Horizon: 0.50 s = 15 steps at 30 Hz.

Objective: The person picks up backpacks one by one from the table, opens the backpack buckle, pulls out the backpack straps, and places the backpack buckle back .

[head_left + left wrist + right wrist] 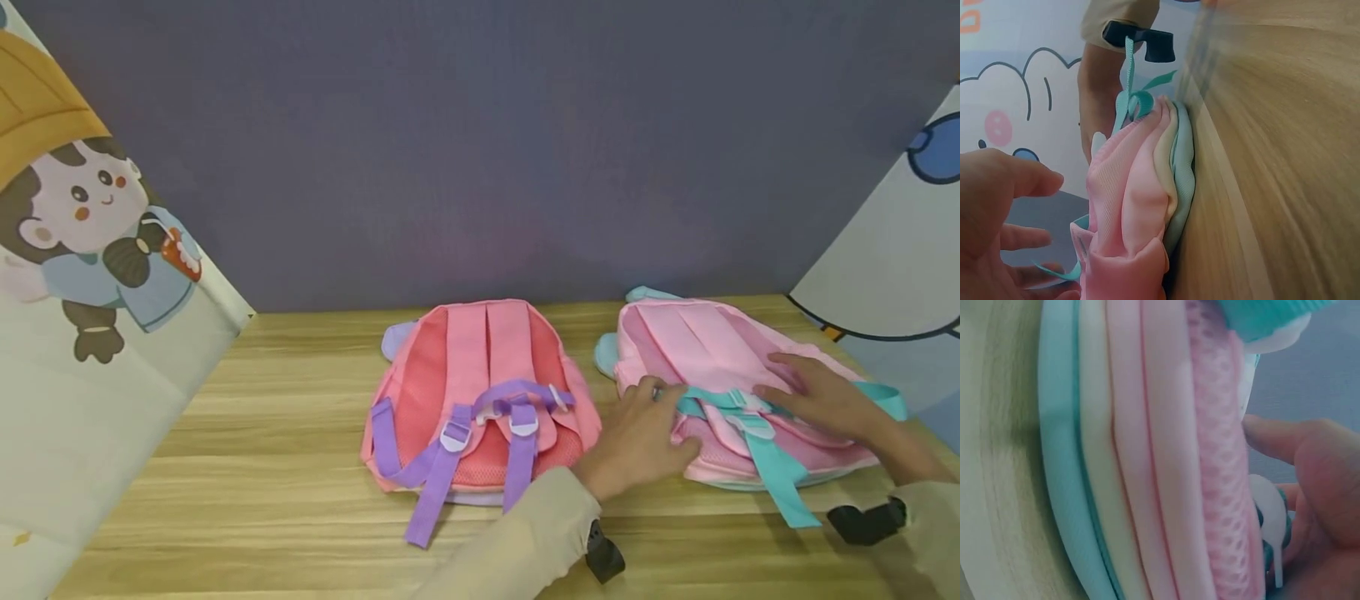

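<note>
A light pink backpack (697, 333) with teal straps lies on its front at the right, back panel up. My left hand (637, 437) is at its left side, fingers bent near the end of a teal strap (712, 398). In the left wrist view the thumb stands apart from the fingers (1022, 237), beside a thin teal strap end. My right hand (825, 400) rests over the bag's right part, fingers spread, thumb close to the white buckle (750, 425). The right wrist view shows that hand beside the pink mesh (1222, 450) and a white buckle (1269, 512).
A coral-pink backpack (468, 358) with purple straps (431, 500) lies left of it on the wood-grain table (285, 467). A dark grey panel (510, 150) stands behind, and white walls with cartoon prints (112, 217) flank the table. Black camera mounts (603, 554) sit at both wrists.
</note>
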Available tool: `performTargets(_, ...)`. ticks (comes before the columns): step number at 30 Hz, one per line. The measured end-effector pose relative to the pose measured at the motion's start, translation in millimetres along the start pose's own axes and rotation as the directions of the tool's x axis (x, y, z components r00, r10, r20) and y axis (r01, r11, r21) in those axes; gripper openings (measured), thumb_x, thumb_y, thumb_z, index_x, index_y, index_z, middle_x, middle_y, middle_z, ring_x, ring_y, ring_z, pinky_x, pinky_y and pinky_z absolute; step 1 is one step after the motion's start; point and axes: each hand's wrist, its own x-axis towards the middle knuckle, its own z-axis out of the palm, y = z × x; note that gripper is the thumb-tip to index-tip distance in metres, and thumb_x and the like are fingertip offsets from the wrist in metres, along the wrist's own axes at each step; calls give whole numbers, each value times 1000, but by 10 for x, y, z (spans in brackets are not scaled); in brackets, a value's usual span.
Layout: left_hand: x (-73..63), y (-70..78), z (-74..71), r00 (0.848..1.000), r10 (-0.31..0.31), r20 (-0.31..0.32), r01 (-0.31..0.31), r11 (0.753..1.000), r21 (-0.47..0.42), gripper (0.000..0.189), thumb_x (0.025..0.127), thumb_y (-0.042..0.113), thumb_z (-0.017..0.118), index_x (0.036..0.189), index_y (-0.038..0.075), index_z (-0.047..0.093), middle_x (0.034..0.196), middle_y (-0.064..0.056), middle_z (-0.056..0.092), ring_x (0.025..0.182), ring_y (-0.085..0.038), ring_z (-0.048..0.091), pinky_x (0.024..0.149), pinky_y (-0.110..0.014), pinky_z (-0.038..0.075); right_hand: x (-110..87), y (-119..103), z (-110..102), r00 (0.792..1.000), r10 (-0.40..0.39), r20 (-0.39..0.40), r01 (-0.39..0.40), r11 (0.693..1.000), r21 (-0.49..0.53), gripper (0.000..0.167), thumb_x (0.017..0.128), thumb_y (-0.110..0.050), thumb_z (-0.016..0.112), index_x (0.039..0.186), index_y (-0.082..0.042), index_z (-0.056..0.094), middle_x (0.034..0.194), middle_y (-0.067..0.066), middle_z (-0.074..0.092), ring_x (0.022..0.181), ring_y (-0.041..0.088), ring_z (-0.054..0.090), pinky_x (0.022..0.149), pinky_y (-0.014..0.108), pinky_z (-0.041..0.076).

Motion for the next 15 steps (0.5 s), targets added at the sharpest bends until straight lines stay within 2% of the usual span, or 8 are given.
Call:
performTargets(4,-19,19,12,1000,-10,1,10,999,37,48,87,39,61,130,22,51,130,0,48,112,-10,50,84,-21,45,-14,-32,12,999,39,24,-38,999,-38,73,94,-35,56,135,18,29,130,48,33,117,62,33,89,70,31)
performTargets(10,-51,22,19,999,-28,-22,29,999,44,41,87,35,61,124,18,54,128,-4,48,111,-13,49,83,-20,45,-31,-123,48,999,40,36,-38,998,-56,70,95,-38,55,133,16,34,130,45,37,115,58,38,88,68,34)
performTargets(15,-99,48,22,997,-32,-65,39,993,114,32,86,35,61,112,16,57,115,-4,52,100,-14,50,83,-21,42,-45,-215,85,999,23,39,-21,997,-70,66,95,-37,54,132,15,38,129,44,41,114,57,41,88,67,36)
